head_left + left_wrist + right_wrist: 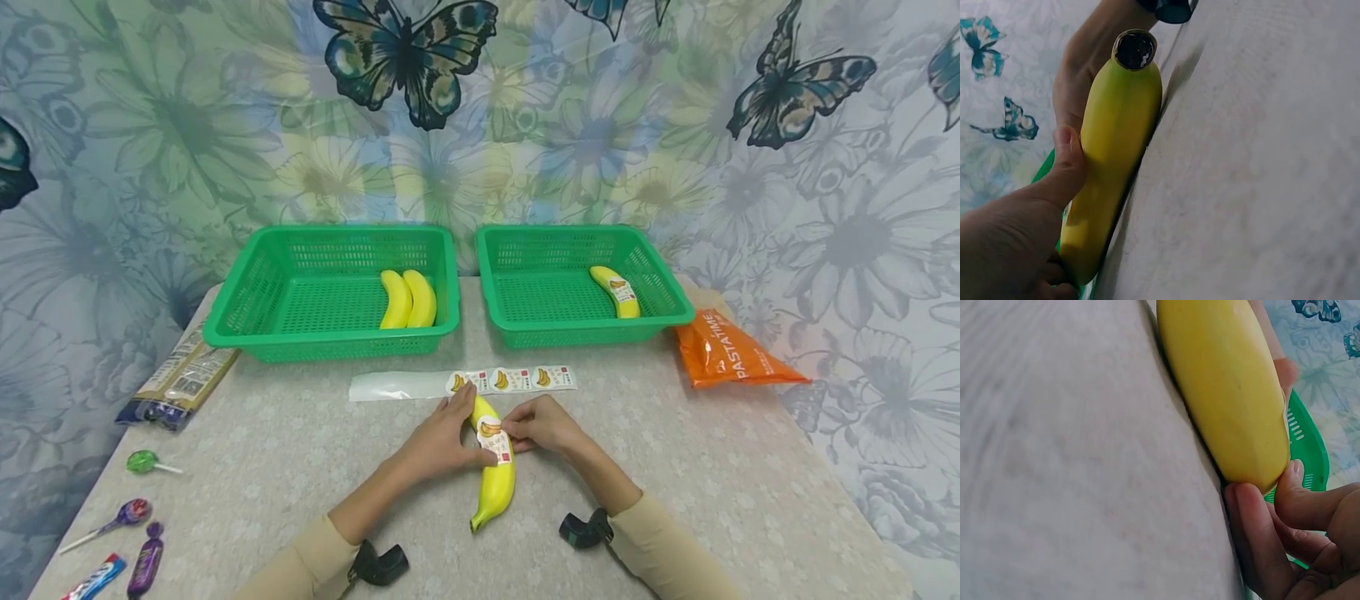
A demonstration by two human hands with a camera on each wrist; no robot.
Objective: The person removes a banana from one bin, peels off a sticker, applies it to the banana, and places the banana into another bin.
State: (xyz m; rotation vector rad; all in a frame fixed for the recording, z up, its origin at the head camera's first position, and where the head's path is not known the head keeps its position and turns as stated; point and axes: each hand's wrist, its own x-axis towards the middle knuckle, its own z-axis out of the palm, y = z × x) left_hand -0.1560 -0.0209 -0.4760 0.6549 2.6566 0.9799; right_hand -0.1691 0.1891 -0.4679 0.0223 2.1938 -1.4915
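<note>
A yellow banana (495,487) lies on the table between both hands, its stem end toward me. On its upper side is a white label sticker (492,442) with a banana picture. My left hand (438,437) holds the banana from the left, with the thumb along its side in the left wrist view. My right hand (546,425) is at its right side; in the right wrist view the thumb (1300,500) touches near the sticker's edge and the fingers lie against the banana's side. Behind them lies a strip of banana stickers (510,381), its left part bare.
A left green basket (330,343) holds two bananas without visible stickers (408,298). The right green basket (585,335) holds a stickered banana (618,292). An orange bag (727,350) lies right; a clear-and-gold packet (180,375), lollipops (141,461) and wrapped sweets (146,560) lie left.
</note>
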